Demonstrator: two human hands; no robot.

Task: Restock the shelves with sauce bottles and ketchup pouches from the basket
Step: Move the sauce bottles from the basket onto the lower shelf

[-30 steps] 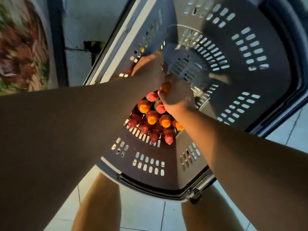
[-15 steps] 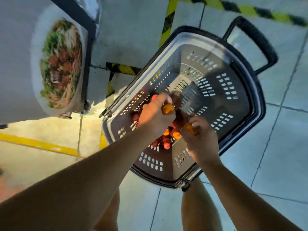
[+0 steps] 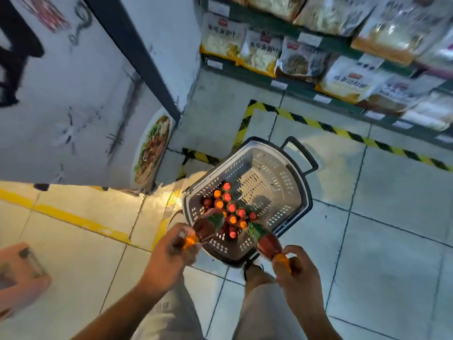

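Each hand pinches one sauce bottle by its orange cap, left hand (image 3: 169, 260) and right hand (image 3: 297, 272) just above the basket (image 3: 302, 192), likely so both bottles hang clear for carrying to the shelves (image 3: 294, 77).

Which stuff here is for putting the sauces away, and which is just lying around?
For the job:
left hand gripping a sauce bottle by its orange cap
right hand gripping another bottle the same way
basket on the floor, with more bottles in it

Just lying about:
noodle packs on the shelves
food poster
pink crate
striped floor tape
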